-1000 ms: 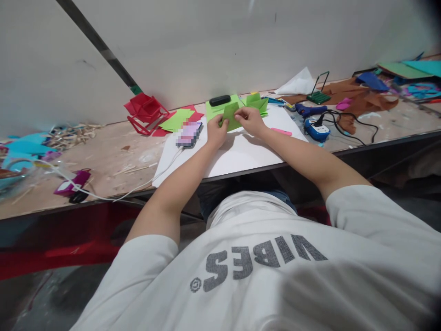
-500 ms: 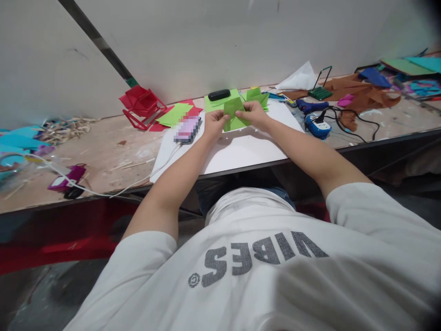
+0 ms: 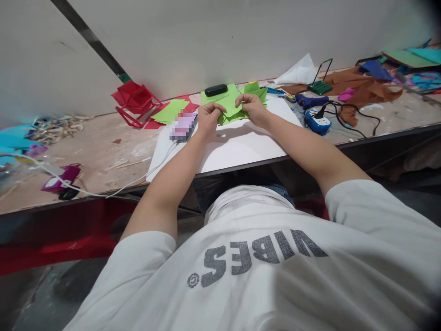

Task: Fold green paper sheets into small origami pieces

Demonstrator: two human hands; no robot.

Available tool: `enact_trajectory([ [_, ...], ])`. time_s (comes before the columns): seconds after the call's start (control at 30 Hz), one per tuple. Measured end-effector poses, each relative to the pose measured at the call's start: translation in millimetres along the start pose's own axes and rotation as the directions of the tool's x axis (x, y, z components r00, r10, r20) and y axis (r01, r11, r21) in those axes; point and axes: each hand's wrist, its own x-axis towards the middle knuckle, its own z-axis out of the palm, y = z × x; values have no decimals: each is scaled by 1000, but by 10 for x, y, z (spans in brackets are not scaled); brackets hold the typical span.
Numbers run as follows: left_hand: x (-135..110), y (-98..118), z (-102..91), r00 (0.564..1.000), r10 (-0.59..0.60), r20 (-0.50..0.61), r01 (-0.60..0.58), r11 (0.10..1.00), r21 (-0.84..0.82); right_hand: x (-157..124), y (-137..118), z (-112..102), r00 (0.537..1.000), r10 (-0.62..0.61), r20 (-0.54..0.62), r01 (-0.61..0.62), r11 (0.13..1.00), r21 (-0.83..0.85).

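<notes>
Between my hands is a folded piece of green paper, held just above a white board. My left hand pinches its left edge with thumb and fingertips. On the right side my right hand grips the same paper, fingers curled over it. Behind it lies a flat green sheet with a black oblong case on top. Another folded green paper piece stands just beyond my right hand. A phone with a white cable rests left of my left hand.
To the left are a red folded-paper model, green sheets over red paper, and a pile of small wooden sticks. To the right lie a blue glue gun, a blue-and-white power adapter with a black cord, and brown sheets.
The green paper, upright between my hands before, is now tipped flatter and lower. My right fingers have curled over it, and the view has shifted slightly.
</notes>
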Motion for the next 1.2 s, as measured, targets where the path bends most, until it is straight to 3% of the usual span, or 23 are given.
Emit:
enact_trajectory([
  [0.17, -66, 64, -74, 998, 62, 34, -62, 998, 2, -1, -63, -41, 990, -102, 97, 123, 962, -244],
  [0.37, -86, 31, -46, 995, -11, 99, 5, 999, 53, -83, -63, -54, 969, -185, 165, 242, 854, -460],
  [0.53, -63, -19, -54, 994, 65, 92, -80, 982, 169, -61, 30, -79, 955, -254, 153, 296, 839, -456],
  [0.67, -60, 15, -89, 989, 120, 86, -139, 954, 266, 46, 134, -140, 929, -354, 112, 371, 881, -295],
  [0.73, -73, 64, -102, 985, 141, 102, -166, 938, 305, 79, 164, -159, 930, -350, 114, 368, 886, -283],
  [0.97, -119, 218, -96, 970, 173, 171, -231, 875, 426, 11, 47, -93, 962, -263, 77, 265, 824, -500],
  [1.2, -129, 255, -74, 968, 178, 176, -244, 834, 495, 13, 31, -71, 967, -246, 64, 242, 815, -527],
])
